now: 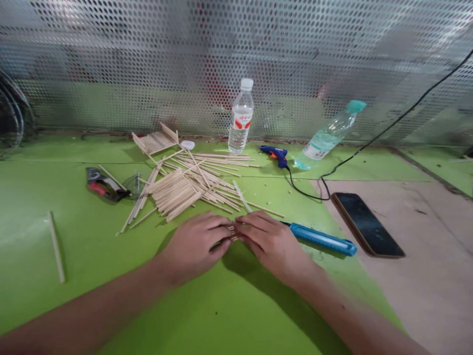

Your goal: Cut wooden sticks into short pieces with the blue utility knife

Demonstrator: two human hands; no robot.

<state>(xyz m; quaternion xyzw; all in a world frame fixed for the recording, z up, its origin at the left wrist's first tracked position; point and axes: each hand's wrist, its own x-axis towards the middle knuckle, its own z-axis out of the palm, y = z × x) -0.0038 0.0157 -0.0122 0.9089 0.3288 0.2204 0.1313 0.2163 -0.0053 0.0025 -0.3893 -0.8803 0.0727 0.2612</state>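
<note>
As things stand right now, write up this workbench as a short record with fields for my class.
Surface: green tabletop
Hands: left hand and right hand close together, fingers on a small group of wooden sticks; count hidden
Behind the hands: flat stick panel, with loose sticks around it
Cutting tool: blue utility knife, beside the right hand
Gluing tool: blue glue gun, orange trigger
Bottles: white-capped bottle; teal-capped bottle, right of the glue gun
Phone: smartphone, far right, screen dark
</note>
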